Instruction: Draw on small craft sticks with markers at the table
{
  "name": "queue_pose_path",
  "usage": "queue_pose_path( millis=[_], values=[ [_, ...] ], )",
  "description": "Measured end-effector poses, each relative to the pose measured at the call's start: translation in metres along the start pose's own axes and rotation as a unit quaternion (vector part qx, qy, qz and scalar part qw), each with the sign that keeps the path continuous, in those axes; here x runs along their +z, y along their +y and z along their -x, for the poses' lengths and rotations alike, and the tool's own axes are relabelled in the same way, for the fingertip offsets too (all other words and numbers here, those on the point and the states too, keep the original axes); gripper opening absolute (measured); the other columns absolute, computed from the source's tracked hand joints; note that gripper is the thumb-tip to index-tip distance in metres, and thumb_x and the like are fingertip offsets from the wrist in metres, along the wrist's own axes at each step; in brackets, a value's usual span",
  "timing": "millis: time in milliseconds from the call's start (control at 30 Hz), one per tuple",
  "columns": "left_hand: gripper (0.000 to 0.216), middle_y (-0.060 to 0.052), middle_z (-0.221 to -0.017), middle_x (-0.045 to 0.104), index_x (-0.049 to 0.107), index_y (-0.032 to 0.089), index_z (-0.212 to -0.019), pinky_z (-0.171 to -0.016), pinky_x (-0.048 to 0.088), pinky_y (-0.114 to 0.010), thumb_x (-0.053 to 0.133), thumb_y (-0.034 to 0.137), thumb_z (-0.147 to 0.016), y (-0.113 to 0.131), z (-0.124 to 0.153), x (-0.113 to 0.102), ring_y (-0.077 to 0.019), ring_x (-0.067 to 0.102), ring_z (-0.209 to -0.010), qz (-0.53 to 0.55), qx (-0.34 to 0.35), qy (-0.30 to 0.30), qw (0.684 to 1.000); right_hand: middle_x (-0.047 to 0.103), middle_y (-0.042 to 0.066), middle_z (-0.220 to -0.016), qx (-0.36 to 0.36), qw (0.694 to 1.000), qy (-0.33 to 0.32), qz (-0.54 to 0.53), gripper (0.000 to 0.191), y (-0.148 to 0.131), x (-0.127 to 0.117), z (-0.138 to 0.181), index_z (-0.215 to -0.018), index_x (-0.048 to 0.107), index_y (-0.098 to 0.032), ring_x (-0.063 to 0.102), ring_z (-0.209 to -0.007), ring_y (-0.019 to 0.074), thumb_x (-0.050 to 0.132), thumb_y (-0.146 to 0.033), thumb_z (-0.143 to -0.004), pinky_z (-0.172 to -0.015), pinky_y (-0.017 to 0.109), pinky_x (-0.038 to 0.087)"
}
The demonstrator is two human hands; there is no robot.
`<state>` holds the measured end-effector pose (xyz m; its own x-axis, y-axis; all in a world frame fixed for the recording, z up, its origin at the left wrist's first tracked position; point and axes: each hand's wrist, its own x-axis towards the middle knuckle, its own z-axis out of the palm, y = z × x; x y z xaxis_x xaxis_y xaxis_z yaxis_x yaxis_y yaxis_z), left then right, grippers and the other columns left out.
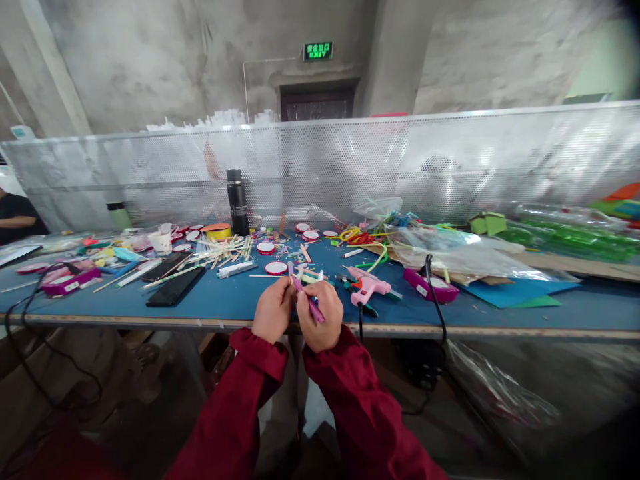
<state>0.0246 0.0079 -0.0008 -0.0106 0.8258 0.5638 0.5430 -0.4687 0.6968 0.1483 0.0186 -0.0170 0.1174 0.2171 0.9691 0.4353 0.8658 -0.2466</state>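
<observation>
Head view, the only view. Both hands meet at the near edge of the blue table (210, 303), just in front of the body, red sleeves running down toward the camera.

Purple stick (306, 295): slender, pen-like. Long axis runs diagonally, upper end pointing up and to the left, away from the body, near the pale tip at about table-edge height; lower end points down and to the right into the right palm. It is lifted off the table surface, over the table's front edge.

Right hand (320, 317): fingers curled closed around the lower half of the purple stick, thumb on top. Grip is firm; no gap visible between fingers and stick.

Left hand (273, 310): fingers bent in, fingertips pinched at the upper part of the purple stick. Whether it also holds something small there, I cannot tell; that spot is too fine to resolve. The two hands touch or nearly touch at the knuckles.

Surroundings: pink glue gun (369, 287) lies on the table just right of the right hand, cord dropping over the edge. Black phone (175, 290) lies flat to the left. Black flask (237, 202) stands upright farther back. Red-rimmed discs (276, 268) lie scattered beyond the hands.
</observation>
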Motion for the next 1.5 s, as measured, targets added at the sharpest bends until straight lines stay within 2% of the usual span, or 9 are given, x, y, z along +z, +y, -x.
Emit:
queue_pose_path(
  millis=[233, 733, 1500],
  values=[
    [0.024, -0.001, -0.079, 0.062, 0.059, 0.021, -0.086, -0.069, 0.040, -0.025, 0.044, 0.033, -0.101, -0.0016, -0.0003, 0.0003, -0.0157, 0.053, -0.072, -0.001, -0.002, -0.004, 1.000, 0.066, 0.002, -0.080, 0.000, 1.000, 0.000, -0.004, 0.008, 0.0002, 0.0003, 0.0004, -0.089, 0.059, -0.024, 0.064, -0.078, 0.0202, 0.059, -0.016, -0.092, -0.077, 0.037, 0.053],
    [0.024, -0.002, -0.084, 0.067, 0.062, 0.021, -0.090, -0.070, 0.042, -0.025, 0.044, 0.033, -0.101, -0.0008, -0.0001, 0.0002, -0.0165, 0.057, -0.075, -0.002, -0.007, -0.003, 1.000, 0.066, 0.002, -0.080, 0.009, 1.000, 0.008, -0.004, 0.009, -0.0001, 0.0001, 0.0003, -0.089, 0.059, -0.024, 0.064, -0.078, 0.0206, 0.059, -0.016, -0.092, -0.079, 0.038, 0.053],
    [0.023, -0.001, -0.083, 0.066, 0.062, 0.021, -0.091, -0.069, 0.040, -0.024, 0.044, 0.032, -0.101, -0.0004, 0.0006, 0.0004, -0.0160, 0.055, -0.074, -0.002, -0.001, 0.002, 1.000, 0.065, 0.002, -0.080, 0.014, 1.000, 0.008, 0.002, 0.009, -0.0005, -0.0005, 0.0003, -0.089, 0.059, -0.024, 0.064, -0.078, 0.0204, 0.059, -0.016, -0.091, -0.078, 0.037, 0.054]
  ],
)
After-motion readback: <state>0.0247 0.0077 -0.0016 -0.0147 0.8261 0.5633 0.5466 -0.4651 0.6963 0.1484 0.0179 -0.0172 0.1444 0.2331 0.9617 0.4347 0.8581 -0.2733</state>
